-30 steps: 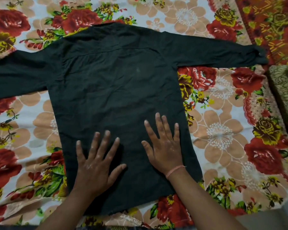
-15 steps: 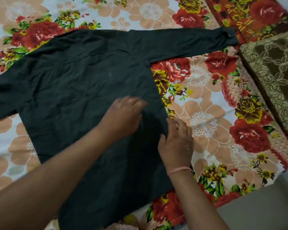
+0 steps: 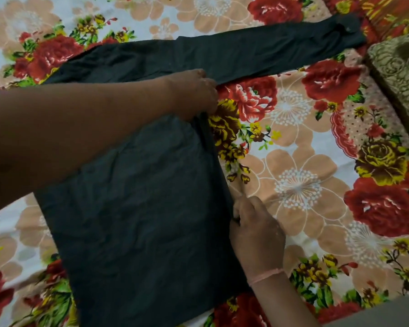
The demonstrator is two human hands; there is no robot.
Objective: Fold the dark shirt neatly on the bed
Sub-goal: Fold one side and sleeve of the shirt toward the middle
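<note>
Within left fingers point(image 3: 208, 95), right fingers point(image 3: 240, 206): shirt edge point(image 3: 211, 149)

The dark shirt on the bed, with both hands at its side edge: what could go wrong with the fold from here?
1. The left hand and right hand grip the dark shirt along one side edge; pulled over unevenly, the fold could come out slanted.
2. The sleeve lies stretched out across the bedsheet; it may drag or bunch as that side comes over.
3. The shirt's body looks creased, so wrinkles could get folded in.
</note>
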